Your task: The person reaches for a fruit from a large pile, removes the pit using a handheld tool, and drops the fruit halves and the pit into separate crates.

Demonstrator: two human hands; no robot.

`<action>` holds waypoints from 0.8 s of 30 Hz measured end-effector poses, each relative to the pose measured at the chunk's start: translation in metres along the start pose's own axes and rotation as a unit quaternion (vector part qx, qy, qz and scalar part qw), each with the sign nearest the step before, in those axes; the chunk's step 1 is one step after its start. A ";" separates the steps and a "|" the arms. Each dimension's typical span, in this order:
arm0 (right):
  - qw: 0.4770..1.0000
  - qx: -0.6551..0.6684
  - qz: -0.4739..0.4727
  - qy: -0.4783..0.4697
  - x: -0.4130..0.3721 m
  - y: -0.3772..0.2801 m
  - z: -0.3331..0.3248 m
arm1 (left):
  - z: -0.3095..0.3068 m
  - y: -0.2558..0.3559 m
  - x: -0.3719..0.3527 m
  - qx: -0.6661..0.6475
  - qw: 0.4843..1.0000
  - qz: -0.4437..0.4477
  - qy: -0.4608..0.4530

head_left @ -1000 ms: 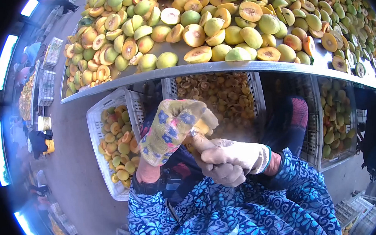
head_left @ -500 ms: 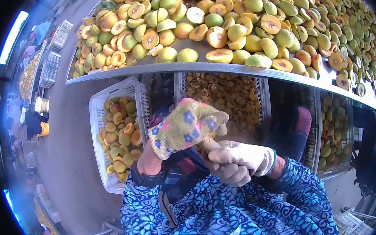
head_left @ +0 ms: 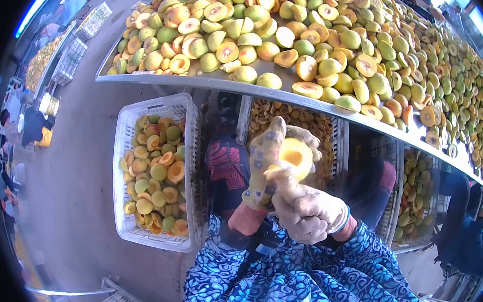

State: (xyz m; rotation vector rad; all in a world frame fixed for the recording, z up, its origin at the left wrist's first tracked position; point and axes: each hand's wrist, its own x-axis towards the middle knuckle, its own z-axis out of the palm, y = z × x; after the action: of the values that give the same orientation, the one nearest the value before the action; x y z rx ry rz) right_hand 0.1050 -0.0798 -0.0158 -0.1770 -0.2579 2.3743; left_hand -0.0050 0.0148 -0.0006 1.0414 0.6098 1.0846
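Note:
My left hand (head_left: 265, 160), in a stained flowered glove, grips a halved yellow fruit (head_left: 296, 157), its hollowed cut face turned up toward me. Close below it, my right hand (head_left: 308, 211) wears a pale glove and is closed in a fist. Its thumb and fingertips touch the near edge of the fruit half; whatever the fist holds is hidden. Both hands are above a crate of small brown and orange pieces (head_left: 321, 123).
A metal table (head_left: 236, 88) heaped with halved fruit (head_left: 301, 47) lies ahead. A white crate (head_left: 121, 189) of fruit halves stands at left, another crate (head_left: 418, 194) at right. Other people (head_left: 35, 124) are at far left, and one (head_left: 469, 235) at right.
My left hand has turned upward and now shows a fruit half with its cavity facing me. My right hand stays close below it. The view has shifted, so the left crate shows more fully.

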 end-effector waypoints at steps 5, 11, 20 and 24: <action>0.944 -0.161 -0.192 0.215 -0.004 -0.006 -0.003 | -0.089 0.027 0.027 -0.002 0.985 -0.016 0.170; 0.340 -0.881 0.136 0.299 -0.035 0.064 -0.124 | -0.228 0.117 0.029 0.756 0.641 0.103 0.080; 0.455 -0.795 0.097 0.390 -0.007 0.063 -0.101 | -0.141 0.095 0.120 0.490 0.854 0.101 -0.141; 0.510 -0.736 -0.020 0.445 -0.012 0.052 -0.090 | -0.072 -0.022 0.210 0.608 0.749 0.223 -0.140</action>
State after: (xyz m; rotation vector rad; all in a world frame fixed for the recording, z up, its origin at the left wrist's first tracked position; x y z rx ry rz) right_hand 0.0977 -0.1130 -0.1151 -1.9933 -1.5950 1.0042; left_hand 0.0249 0.2336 -0.0342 2.5572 0.8512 0.8149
